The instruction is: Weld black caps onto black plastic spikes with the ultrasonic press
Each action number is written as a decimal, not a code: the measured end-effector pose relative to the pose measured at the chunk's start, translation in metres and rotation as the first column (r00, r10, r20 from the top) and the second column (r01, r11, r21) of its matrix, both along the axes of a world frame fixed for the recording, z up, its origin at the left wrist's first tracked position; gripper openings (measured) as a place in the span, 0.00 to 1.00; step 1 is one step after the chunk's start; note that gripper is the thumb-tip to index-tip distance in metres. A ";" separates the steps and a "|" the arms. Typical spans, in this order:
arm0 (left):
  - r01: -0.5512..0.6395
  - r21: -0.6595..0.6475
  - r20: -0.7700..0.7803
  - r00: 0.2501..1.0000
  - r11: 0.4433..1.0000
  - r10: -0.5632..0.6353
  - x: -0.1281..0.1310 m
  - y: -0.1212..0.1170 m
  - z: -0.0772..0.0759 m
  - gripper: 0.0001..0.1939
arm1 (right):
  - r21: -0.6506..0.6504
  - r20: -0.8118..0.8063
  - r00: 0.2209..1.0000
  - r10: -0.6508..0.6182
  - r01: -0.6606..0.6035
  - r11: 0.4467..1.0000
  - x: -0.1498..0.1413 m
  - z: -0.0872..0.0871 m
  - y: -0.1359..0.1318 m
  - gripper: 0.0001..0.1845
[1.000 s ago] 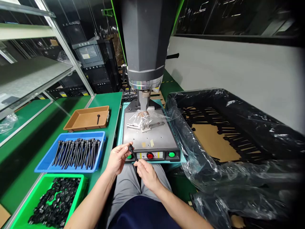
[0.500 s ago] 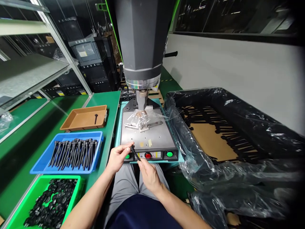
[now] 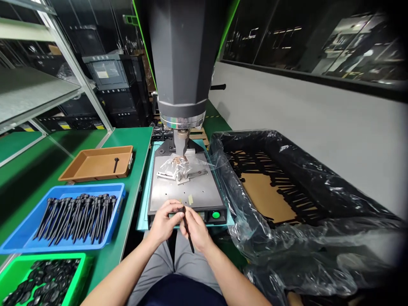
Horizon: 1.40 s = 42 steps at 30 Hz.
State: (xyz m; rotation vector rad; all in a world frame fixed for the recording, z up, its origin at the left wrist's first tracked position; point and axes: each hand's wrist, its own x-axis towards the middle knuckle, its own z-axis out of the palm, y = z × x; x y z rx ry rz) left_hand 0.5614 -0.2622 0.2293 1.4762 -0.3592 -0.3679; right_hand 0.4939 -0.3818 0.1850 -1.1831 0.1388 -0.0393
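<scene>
Black rod [image 3: 189, 238] w/ wider head gripped by both hands, in front of press base [image 3: 188, 189]. Head end pinched btwn thumb & fingers of L hand [image 3: 167, 220], nearly closed; upper shaft held by curled fingers of R hand [image 3: 195, 227], also nearly closed, tip left free, pointing down. Hands held close together; contact btwn them can't be told. Green button [image 3: 216, 215] seen just beside R hand. Press head [image 3: 180, 63] set above base; clear plastic [image 3: 174, 163] draped around fixture. To L, on green table [image 3: 135, 142]: brown tray [image 3: 95, 163] w/ 1 rod, blue tray [image 3: 119, 204] w/ many rods, green bin [image 3: 81, 272] w/ small blk parts. To R: plastic-lined box [image 3: 318, 170] w/ more blk rods on cardboard.
</scene>
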 end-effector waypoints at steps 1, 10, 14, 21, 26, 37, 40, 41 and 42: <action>0.018 0.004 0.013 1.000 1.000 -0.018 0.001 -0.002 -0.003 0.10 | 0.001 -0.009 1.000 -0.005 0.005 1.000 0.004 -0.001 -0.005 0.29; -0.319 -0.145 -0.616 0.770 0.937 0.167 0.070 -0.025 -0.020 0.17 | -0.104 0.047 0.942 -0.333 0.337 0.936 0.073 -0.001 -0.059 0.20; -0.273 -0.266 -0.693 0.721 0.924 0.014 0.103 -0.040 -0.007 0.12 | -0.295 0.147 0.932 -0.331 0.361 0.885 0.113 0.009 -0.072 0.20; -0.296 -0.367 -0.540 0.840 0.882 0.057 0.121 -0.049 0.016 0.23 | -0.535 0.380 0.835 -0.397 0.549 0.642 0.155 0.016 -0.076 0.18; -0.229 -0.413 -0.447 0.894 0.882 0.023 0.126 -0.054 0.018 0.27 | -0.493 0.508 0.775 -0.375 0.619 0.611 0.173 0.018 -0.078 0.16; -0.227 -0.422 -0.404 0.914 0.878 0.043 0.142 -0.059 0.013 0.30 | -0.320 0.298 0.897 -0.326 0.416 0.851 0.204 0.020 -0.084 0.19; -0.225 -0.411 -0.415 0.909 0.884 0.038 0.143 -0.058 0.013 0.30 | -0.318 0.304 0.914 -0.267 0.362 0.876 0.204 0.024 -0.090 0.17; -0.228 -0.409 -0.418 0.907 0.884 0.040 0.143 -0.058 0.013 0.30 | -0.324 0.302 0.919 -0.254 0.349 0.879 0.204 0.025 -0.092 0.16; -0.232 -0.409 -0.420 0.906 0.882 0.043 0.143 -0.058 0.012 0.30 | -0.327 0.295 0.924 -0.244 0.338 0.882 0.205 0.025 -0.094 0.15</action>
